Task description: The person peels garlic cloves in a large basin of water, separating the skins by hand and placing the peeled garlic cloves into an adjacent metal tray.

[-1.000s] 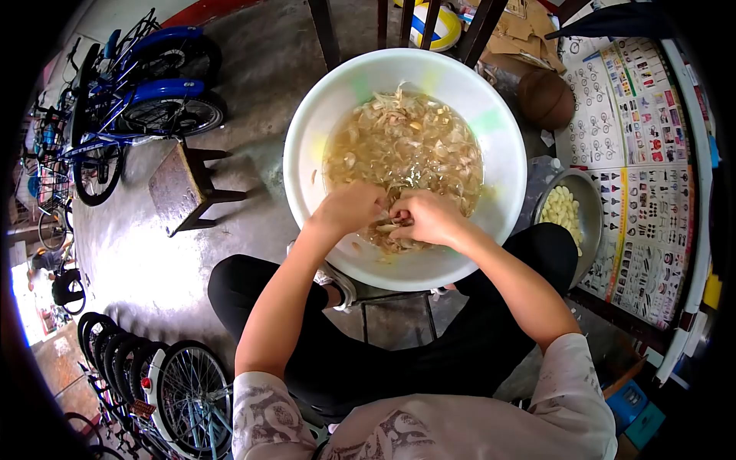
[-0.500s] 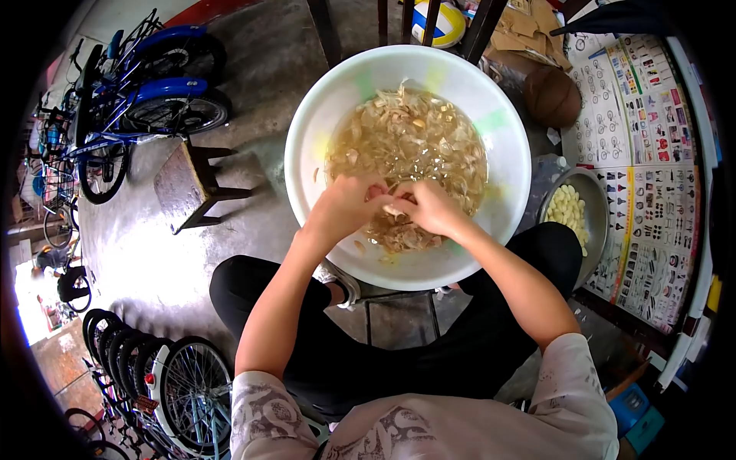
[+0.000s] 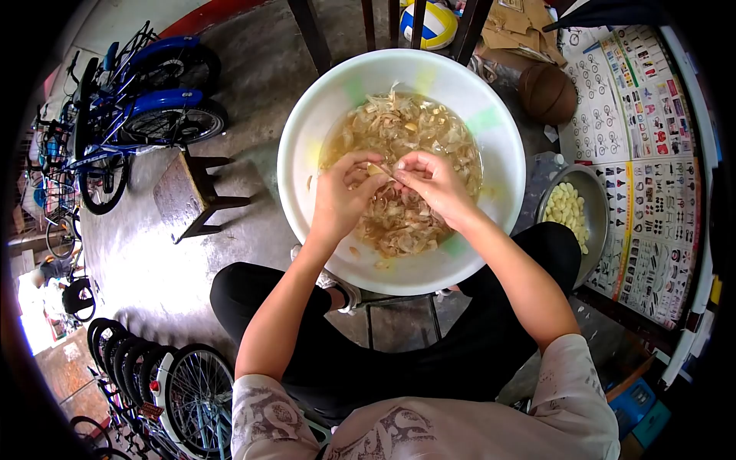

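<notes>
A large white plastic basin (image 3: 307, 138) sits in front of my body, holding cloudy water and floating garlic skins (image 3: 391, 123). Over the water, my left hand (image 3: 346, 193) pinches a pale garlic clove (image 3: 376, 170) between thumb and fingers. My right hand (image 3: 435, 188) meets it fingertip to fingertip, closed at the clove's other end, where a bit of skin seems to show. A few yellowish cloves float among the skins. To the right of the basin, a metal bowl (image 3: 602, 207) contains many peeled garlic cloves (image 3: 567, 208).
A small wooden stool (image 3: 184, 192) stands left of the basin, with blue bicycles (image 3: 165, 107) behind it. More bicycles (image 3: 195, 399) are parked at lower left. A basketball (image 3: 547, 93), a volleyball (image 3: 429, 24) and cardboard (image 3: 521, 31) lie beyond. At right is a printed poster board (image 3: 636, 176).
Both hands have risen slightly away from my body, and their fingertips have turned upward, showing the clove between them. The view has shifted a little.
</notes>
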`<state>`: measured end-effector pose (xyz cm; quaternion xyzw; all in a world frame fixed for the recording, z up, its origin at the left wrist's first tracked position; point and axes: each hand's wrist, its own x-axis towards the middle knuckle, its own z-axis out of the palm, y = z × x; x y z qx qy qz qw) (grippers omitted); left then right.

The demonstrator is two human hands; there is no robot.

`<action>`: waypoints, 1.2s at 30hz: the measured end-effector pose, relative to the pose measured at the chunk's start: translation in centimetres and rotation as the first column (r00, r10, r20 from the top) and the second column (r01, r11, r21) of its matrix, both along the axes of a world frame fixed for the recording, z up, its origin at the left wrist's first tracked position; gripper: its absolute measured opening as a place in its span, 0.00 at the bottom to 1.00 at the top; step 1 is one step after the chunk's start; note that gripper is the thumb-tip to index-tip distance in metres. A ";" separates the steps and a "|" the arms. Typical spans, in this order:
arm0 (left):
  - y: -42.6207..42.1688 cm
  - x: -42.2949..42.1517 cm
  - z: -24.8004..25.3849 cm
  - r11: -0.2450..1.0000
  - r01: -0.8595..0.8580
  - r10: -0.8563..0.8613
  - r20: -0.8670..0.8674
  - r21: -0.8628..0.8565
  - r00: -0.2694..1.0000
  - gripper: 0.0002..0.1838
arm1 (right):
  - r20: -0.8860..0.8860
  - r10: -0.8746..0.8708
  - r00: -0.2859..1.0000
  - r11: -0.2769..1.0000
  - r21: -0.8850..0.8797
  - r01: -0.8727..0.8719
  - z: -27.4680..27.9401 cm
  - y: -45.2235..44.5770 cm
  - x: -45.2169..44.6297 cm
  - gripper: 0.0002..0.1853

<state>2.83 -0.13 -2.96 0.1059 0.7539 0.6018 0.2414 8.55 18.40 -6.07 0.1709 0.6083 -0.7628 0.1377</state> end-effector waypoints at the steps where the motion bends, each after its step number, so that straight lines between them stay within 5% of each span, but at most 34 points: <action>1: 0.0 0.0 0.2 0.999 0.013 -0.013 -0.013 -0.033 1.000 0.15 | -0.094 0.074 0.993 0.973 0.226 -0.051 0.0 0.3 -0.1 0.10; 2: 0.0 -0.1 0.3 0.998 0.025 -0.027 -0.027 -0.065 0.999 0.14 | -0.169 0.167 0.971 0.893 0.444 -0.076 -0.1 0.5 -0.1 0.12; 3: 0.0 0.0 -0.1 0.998 0.025 -0.027 -0.028 -0.064 0.999 0.14 | -0.170 0.167 0.971 0.893 0.445 -0.076 -0.2 0.7 0.1 0.12; 4: 0.1 0.1 -0.6 0.998 0.026 -0.031 -0.080 -0.061 0.996 0.12 | -0.298 0.322 0.899 0.580 0.812 0.062 -0.4 0.8 0.4 0.14; 6: 0.1 0.2 -1.1 0.998 0.029 -0.037 -0.131 -0.059 0.991 0.11 | -0.318 0.507 0.801 0.151 0.948 0.281 -0.4 0.9 0.3 0.17; 8: -0.1 0.2 -1.2 0.993 0.062 -0.072 -0.095 -0.102 0.993 0.10 | -0.511 0.368 0.777 0.598 0.770 0.222 -0.1 0.8 -0.4 0.17; 9: 0.0 0.2 -1.0 0.993 0.060 -0.070 -0.095 -0.102 0.993 0.10 | -0.511 0.370 0.776 0.599 0.770 0.221 1.1 0.5 -0.5 0.17; 11: 0.1 0.3 -0.6 0.985 0.065 -0.082 -0.103 -0.157 0.991 0.09 | -0.059 0.140 0.988 0.946 0.302 -0.116 3.9 -0.2 -0.5 0.15; 12: 0.2 0.5 -0.6 0.985 0.065 -0.082 -0.104 -0.157 0.991 0.09 | -0.059 0.140 0.988 0.946 0.302 -0.116 3.4 -0.6 -0.4 0.15; 14: 0.4 0.7 -0.8 0.971 0.056 -0.145 -0.383 -0.234 0.912 0.10 | 0.090 0.074 0.993 0.997 -0.029 -0.072 1.9 -1.2 0.0 0.17; 21: 0.6 0.9 -0.8 0.967 0.084 -0.192 -0.476 -0.239 0.858 0.10 | 0.092 0.076 0.993 0.994 0.073 -0.083 1.1 -0.8 0.1 0.13; 30: -0.5 -0.5 -0.3 0.987 0.133 -0.155 -0.302 -0.090 0.941 0.12 | -0.115 -0.070 0.991 0.993 0.082 0.080 0.6 -0.8 0.1 0.07; 36: -0.7 -0.4 0.4 0.998 0.060 -0.057 0.107 -0.021 0.993 0.10 | -0.166 -0.062 0.984 0.995 0.068 0.074 1.3 -0.6 -0.2 0.06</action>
